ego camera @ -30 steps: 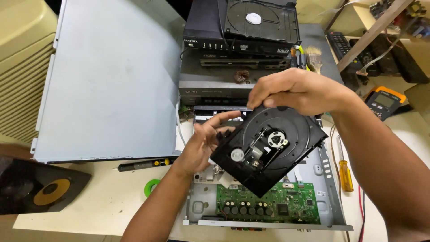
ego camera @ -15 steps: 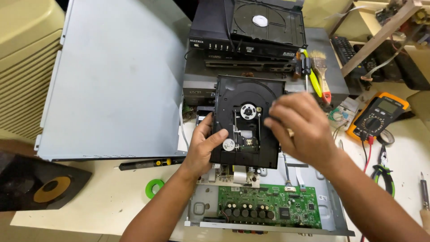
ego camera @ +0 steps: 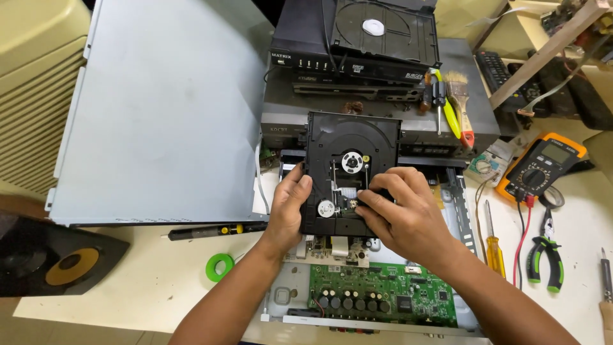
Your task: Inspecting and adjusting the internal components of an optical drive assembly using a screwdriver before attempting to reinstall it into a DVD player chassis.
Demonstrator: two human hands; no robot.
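Drive mechanism (ego camera: 350,172) sits between left hand (ego camera: 288,207) (edge-on) and right hand (ego camera: 401,214).

A yellow multimeter (ego camera: 541,167) is seen at 3 o'clock, green-handled pliers (ego camera: 544,253) just below it, green tape roll (ego camera: 220,266) at 8.

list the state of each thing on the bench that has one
disc drive: lifted over the chassis, mechanism side up
left hand: gripping the drive's left edge
right hand: fingers on the mechanism
player chassis: cover off, circuit board exposed
pliers: lying closed
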